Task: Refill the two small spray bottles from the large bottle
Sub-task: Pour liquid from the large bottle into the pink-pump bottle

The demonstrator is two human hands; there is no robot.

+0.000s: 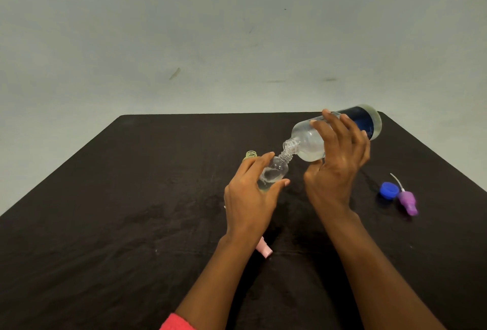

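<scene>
My right hand [338, 161] grips the large clear bottle [308, 141] with a dark blue label, tipped down to the left, its open neck touching the mouth of a small clear bottle [275, 170]. My left hand [250, 195] holds that small bottle tilted toward the large one; a little clear liquid lies inside it. A second small bottle [251, 155], yellowish and uncapped, stands just behind my left fingers, mostly hidden.
A blue cap [389, 190] and a purple spray head [408, 202] with its white tube lie at the right on the black table [131, 198]. A pink spray head [264, 249] lies under my left wrist. A grey wall rises behind the table.
</scene>
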